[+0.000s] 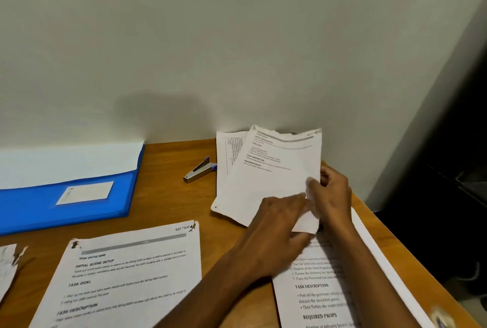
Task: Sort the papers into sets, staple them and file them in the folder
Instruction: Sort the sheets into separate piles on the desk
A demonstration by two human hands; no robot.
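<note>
Head view shows sorting in hand: the right hand (332,192) pinches the loose sheets (274,177) by the wall while the left hand (274,225) rests flat-fingered on them, so squaring their edges before reaching the stapler (200,170) seems next.

The near-left sheet (126,275) carries the most legible print: handwritten "SECTION" at its top right corner, then "Wipe dining table", "INITIAL SCENE SETUP", "TASK GOAL" and "TASK DESCRIPTION" — the body lines under each are too blurred to read. The near-right sheet (321,298) shows "TASK DESCRIPTION", "REQUIRED PROPS" and fragments such as "Peel off the personal", "Place the flattened box" and "Then flatten the empty". The far sheets (274,172) show "INITIAL SCENE SETUP" faintly — the rest is unreadable. The folder (79,211) label's writing cannot be read.
</note>
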